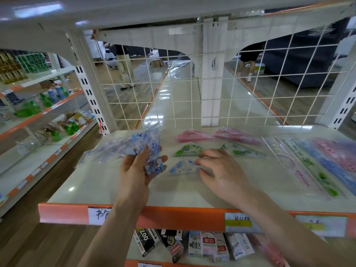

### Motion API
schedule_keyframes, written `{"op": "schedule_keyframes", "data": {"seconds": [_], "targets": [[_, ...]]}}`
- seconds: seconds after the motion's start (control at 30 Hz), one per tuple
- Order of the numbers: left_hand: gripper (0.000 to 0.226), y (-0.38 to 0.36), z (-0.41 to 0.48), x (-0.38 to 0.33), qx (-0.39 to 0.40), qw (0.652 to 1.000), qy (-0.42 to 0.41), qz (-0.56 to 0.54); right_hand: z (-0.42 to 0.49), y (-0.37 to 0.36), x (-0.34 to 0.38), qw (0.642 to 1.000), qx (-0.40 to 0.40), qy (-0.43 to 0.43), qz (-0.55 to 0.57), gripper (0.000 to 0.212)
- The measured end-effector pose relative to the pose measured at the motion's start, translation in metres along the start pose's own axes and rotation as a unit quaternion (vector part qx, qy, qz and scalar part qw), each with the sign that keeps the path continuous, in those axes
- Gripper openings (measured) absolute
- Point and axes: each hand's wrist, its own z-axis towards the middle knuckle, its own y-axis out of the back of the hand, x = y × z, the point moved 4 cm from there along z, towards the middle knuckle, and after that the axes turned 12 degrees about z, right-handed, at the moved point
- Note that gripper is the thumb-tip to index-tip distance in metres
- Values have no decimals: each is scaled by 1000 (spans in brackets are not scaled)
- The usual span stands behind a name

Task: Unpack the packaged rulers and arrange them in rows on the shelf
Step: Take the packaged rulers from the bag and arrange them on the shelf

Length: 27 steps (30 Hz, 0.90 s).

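Note:
My left hand [139,168] grips a clear packet of blue-printed rulers [148,149] above the shelf [107,185]. My right hand [221,171] hovers over the shelf, its fingertips touching a blue triangle ruler [183,167] that lies flat. Behind that lie two green triangle rulers [187,150] [243,150], and further back two pink ones [193,136] [236,135]. Long straight rulers lie side by side at the right: a clear one [292,166], a green one [316,170], a blue one [335,166] and a pink one [339,151].
A white wire grid [192,97] backs the shelf, which has an orange front edge [173,216] with paper labels. Boxed goods [194,245] stand on the shelf below. A side rack [38,116] with green bottles is at the left. People stand beyond the grid.

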Motion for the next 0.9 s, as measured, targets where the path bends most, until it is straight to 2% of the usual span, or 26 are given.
{"op": "schedule_keyframes", "data": {"seconds": [0.1,0.2,0.4,0.47,0.53,0.6,0.67,0.73,0.8,0.87,0.9], "targets": [[16,0,1,2,11,1000,8,-6,-1,-10,13,998,58,9,0,27],[21,-2,0,3,28,1000,9,-1,-3,-11,10,999,48,-3,3,29],[21,-6,-3,1,48,999,10,20,-5,-14,8,999,42,29,8,27],[21,-7,-5,1,57,998,11,26,-5,-13,8,999,22,40,4,24],[21,-10,-7,0,85,995,10,45,-5,-8,9,997,-40,61,12,20],[20,-13,-8,1,125,989,16,79,-6,-1,9,991,-96,70,61,24],[18,-18,-10,4,168,980,27,98,-7,6,8,975,-111,37,187,36],[20,-23,-11,6,207,972,44,101,-7,11,6,925,-102,-37,363,43],[22,-26,-11,8,229,966,58,108,-7,17,3,890,-120,-63,436,33],[20,-27,-11,10,242,961,62,116,-8,20,2,888,-123,-66,439,15],[18,-28,-11,10,246,961,62,114,-8,19,1,887,-121,-69,440,14]]}}
